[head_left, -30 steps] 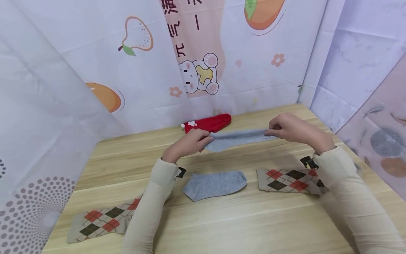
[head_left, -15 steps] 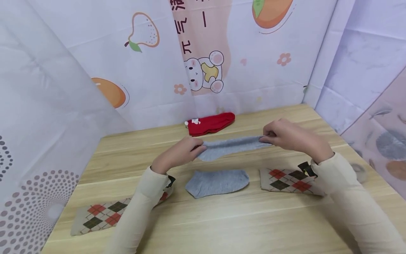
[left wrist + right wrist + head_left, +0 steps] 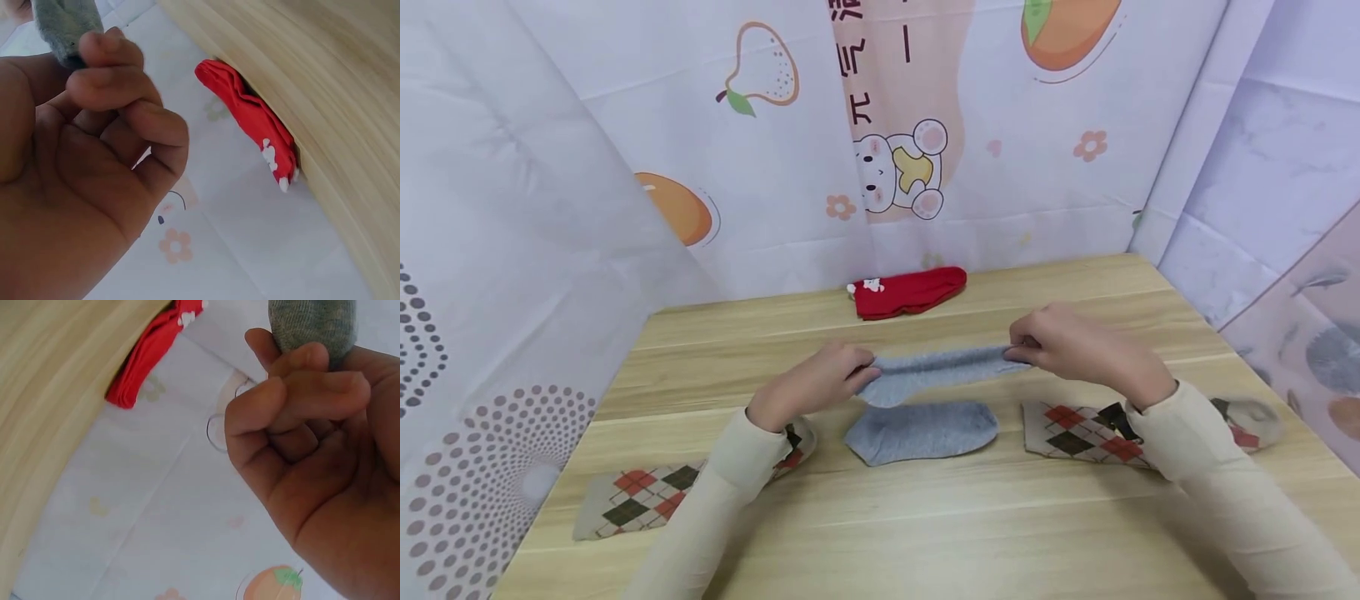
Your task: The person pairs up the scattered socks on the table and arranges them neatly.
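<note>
Pale wooden desk, a grey sock stretched out above it

Compared with a second ago, the left argyle sock shows more of its toe past the left sleeve. The left hand, thumb and fingertips pinching one end of the grey sock, has drawn away from the red sock, which it met in the head view. Bare desk separated the grey sock from the second grey sock in that view; now their edges overlap, though whether they touch cannot be told. The right hand has come lower too, pinching the other end, its fingers curled. Farther right, the pale toe of the right argyle sock has emerged past the forearm.

Both argyle socks are beige knit with orange-red and dark diamonds. The second grey sock is heathered, short and flat, pointed at left and rounded at right; the red sock is slim, with a white figure at its left end. Creased cloth printed with fruit hangs behind.

The left wrist view reveals that hand's palm and folded fingers, hidden from the head view. The right wrist view brings out fine ribbing on the grey sock and layered folds in the red one.
</note>
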A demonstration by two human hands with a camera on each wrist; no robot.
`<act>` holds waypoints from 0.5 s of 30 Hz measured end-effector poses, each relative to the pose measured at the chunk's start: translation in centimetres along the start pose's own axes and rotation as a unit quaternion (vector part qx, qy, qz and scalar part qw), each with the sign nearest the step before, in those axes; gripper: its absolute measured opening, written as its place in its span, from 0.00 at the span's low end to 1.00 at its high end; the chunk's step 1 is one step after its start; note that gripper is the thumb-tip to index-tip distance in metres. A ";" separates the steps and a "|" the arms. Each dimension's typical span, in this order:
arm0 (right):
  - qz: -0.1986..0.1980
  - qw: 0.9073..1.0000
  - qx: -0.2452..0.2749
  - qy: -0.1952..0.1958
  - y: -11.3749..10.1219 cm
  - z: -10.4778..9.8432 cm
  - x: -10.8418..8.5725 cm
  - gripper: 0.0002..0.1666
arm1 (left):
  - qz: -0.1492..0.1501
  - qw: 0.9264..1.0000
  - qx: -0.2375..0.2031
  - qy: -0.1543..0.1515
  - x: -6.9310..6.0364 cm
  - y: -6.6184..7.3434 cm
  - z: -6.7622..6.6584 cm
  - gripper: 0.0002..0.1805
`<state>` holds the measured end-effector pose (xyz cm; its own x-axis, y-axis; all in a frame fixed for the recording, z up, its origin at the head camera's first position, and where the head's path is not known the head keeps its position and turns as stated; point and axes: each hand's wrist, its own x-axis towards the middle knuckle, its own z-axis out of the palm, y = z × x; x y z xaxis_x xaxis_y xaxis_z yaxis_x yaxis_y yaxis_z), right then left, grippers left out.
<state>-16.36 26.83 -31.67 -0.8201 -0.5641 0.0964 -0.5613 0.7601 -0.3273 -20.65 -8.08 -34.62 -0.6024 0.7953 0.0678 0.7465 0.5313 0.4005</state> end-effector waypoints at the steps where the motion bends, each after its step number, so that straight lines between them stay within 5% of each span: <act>1: -0.005 1.000 -0.004 -0.001 -0.1 0.3 0.1 0.19 | -0.002 1.000 0.004 -0.002 -0.2 0.0 0.0 0.20; 15: -0.031 0.999 -0.007 -0.025 -1.7 3.2 1.0 0.18 | -0.033 0.998 0.034 -0.052 -1.9 0.3 1.0 0.18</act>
<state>-15.89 23.92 -33.99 -0.7773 -0.6252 0.0698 -0.6127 0.7271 -0.3098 -18.97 -9.08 -35.55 -0.6212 0.7819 -0.0534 0.7254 0.5994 0.3385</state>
